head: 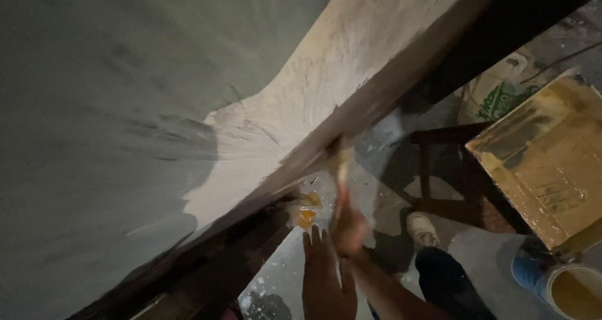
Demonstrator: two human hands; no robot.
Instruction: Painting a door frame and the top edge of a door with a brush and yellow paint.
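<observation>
We are partway through brushing pale paint onto a slanted grey plastered wall surface [351,56]: a broad cream patch is covered, while the grey area to its far side is bare. Our right hand [349,229] is wrapped shut around the handle of a small paintbrush with a pale wooden handle [342,176], and the view is blurred there, so we cannot make out the bristles clearly. Above the grip, the brush tip meets the lower edge of the painted patch, where the surface turns into a dark beam [251,232]. Just beside the grip, on its inner side, our left hand [323,276] is held flat with fingers spread, holding nothing; whether it touches the beam we cannot tell.

Below and beyond the grip, past a light-coloured shoe [422,229] and a dark trouser leg [448,282], a flat rectangular paint tray coated in yellow-cream paint [545,157] rests on a dark stool frame [451,169], well apart from the brush. Near the tray stands a blue round bucket holding cream paint [561,282], and behind it lies a white sack with green print [498,94]. Small yellow scraps [307,210] lie on the spattered floor close under the grip.

We judge the edge along the beam is the stretch in hand. Working it cleanly would call for a steady wrist, light pressure, and strokes running along the edge so paint stays off the dark beam.
</observation>
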